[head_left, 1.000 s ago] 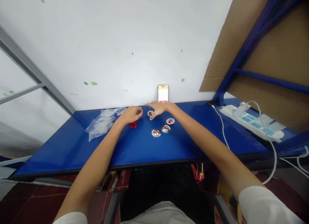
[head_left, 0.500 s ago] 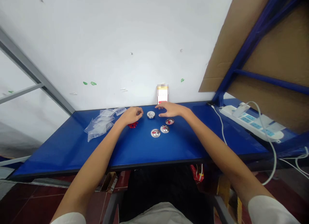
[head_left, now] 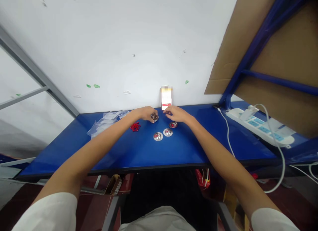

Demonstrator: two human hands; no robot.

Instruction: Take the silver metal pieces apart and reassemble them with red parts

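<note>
My left hand (head_left: 149,114) is closed around a small round stack of metal discs (head_left: 155,117) towards the back of the blue table. Its fingers partly cover the stack. My right hand (head_left: 176,113) hovers a little to the right, fingers apart and slightly bent, with nothing visible in them. Just below it lies a shiny round metal dish (head_left: 173,124) with red pieces in it. Two similar dishes, a middle one (head_left: 168,132) and a left one (head_left: 158,136), sit nearer the front edge. A small heap of red pieces (head_left: 135,126) lies below my left wrist.
Clear plastic bags (head_left: 105,121) lie at the left, partly behind my left forearm. A lit phone (head_left: 166,98) leans on the wall. At the right are a white power strip (head_left: 260,127) and a white cable (head_left: 227,131). The table's front edge (head_left: 164,168) is dark.
My left hand has moved right from beside the red pieces and taken hold of the disc stack. The red heap shows more fully. My right hand's fingers have drawn in slightly.
</note>
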